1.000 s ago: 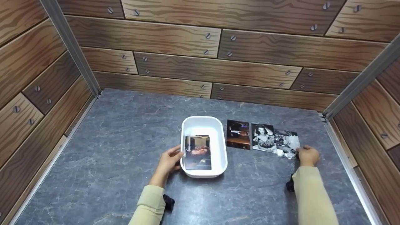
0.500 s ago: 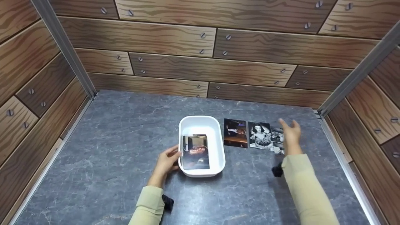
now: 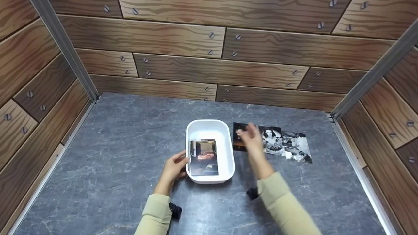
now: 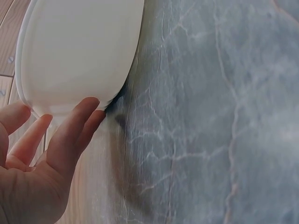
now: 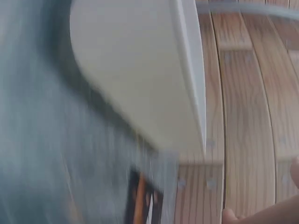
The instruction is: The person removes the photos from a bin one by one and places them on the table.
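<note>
A white plastic tub with rounded corners stands on the table, with a colour photo print lying in it. My left hand touches the tub's left side; in the left wrist view its fingers reach to the wall, loosely spread. To the right of the tub lie a dark colour photo, a black-and-white portrait photo and another black-and-white photo, side by side in a row. Over the dark photo is my right hand, blurred, fingers spread and nothing seen in it.
Grey marbled table top surrounds the tub. Wood-patterned panels wall off the back and both sides, with metal posts at the corners.
My right hand has left the rightmost photo and moved left to the dark photo beside the tub, uncovering the black-and-white photo. My left hand stays at the tub.
</note>
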Demonstrator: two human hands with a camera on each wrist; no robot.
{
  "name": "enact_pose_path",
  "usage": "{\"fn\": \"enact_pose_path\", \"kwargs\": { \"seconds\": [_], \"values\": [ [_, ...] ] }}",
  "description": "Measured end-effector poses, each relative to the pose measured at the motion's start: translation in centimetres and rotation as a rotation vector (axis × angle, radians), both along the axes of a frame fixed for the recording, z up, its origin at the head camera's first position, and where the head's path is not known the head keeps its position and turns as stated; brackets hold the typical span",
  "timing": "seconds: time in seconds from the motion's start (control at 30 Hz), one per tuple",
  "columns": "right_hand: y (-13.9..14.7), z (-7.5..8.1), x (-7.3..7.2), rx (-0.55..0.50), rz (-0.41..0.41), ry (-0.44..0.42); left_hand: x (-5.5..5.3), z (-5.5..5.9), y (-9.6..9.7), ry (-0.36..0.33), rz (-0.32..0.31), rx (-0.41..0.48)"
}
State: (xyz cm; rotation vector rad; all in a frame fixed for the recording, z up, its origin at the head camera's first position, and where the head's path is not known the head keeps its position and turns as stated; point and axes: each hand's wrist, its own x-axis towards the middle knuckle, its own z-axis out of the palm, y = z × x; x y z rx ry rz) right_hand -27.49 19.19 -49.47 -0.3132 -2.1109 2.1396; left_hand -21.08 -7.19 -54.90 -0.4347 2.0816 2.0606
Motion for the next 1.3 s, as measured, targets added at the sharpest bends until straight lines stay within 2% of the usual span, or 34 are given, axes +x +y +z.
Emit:
{"fn": "enact_pose_path", "kwargs": {
  "seconds": [0.1,0.27,0.37,0.47,0.57,0.67,0.83,0.9,0.93,1.03,1.07,1.1,1.13,1.2,1.3],
  "values": [
    [-2.8,-1.1,1.5,0.009,0.069,0.011,0.1,0.0,0.0,0.006,-0.001,0.007],
    [-6.1,-2.1,3.7,0.077,0.232,-0.088,0.1,0.2,-0.3,0.018,-0.001,0.009],
    [-7.4,-2.6,4.3,0.101,0.295,-0.125,0.0,0.4,-0.4,0.023,0.001,0.005],
    [-8.0,-3.2,4.3,0.176,0.310,-0.167,-0.1,0.3,-0.3,0.021,0.002,0.001],
    [-8.3,-3.6,4.1,0.233,0.293,-0.226,-0.1,0.2,-0.2,0.021,0.001,-0.006],
    [-8.5,-3.7,4.0,0.214,0.272,-0.280,-0.1,0.1,-0.1,0.018,-0.003,-0.007],
    [-8.8,-4.1,3.5,0.187,0.239,-0.320,-0.1,0.1,-0.1,0.010,-0.006,-0.008],
    [-8.7,-6.0,2.2,0.201,0.225,-0.327,-0.2,0.2,-0.1,0.009,-0.003,-0.013],
    [-8.5,-8.0,1.1,0.232,0.208,-0.310,-0.2,0.2,-0.1,0.008,-0.002,-0.012],
    [-7.5,-15.4,-3.0,0.319,0.190,-0.278,-0.2,0.3,-0.2,0.014,-0.003,-0.008],
    [-7.3,-17.4,-4.0,0.347,0.181,-0.266,-0.2,0.2,-0.2,0.014,-0.004,-0.005],
    [-7.1,-18.7,-4.7,0.371,0.176,-0.261,-0.2,0.2,-0.2,0.013,-0.005,0.003],
    [-7.1,-19.3,-5.0,0.389,0.173,-0.254,-0.2,0.1,-0.2,0.011,-0.007,0.008],
    [-7.3,-17.3,-4.0,0.349,0.194,-0.290,-0.1,-0.1,-0.2,-0.001,-0.008,0.015],
    [-8.3,-11.0,-0.7,0.284,0.177,-0.324,0.0,-0.3,-0.1,-0.018,-0.008,0.024]
  ]
}}
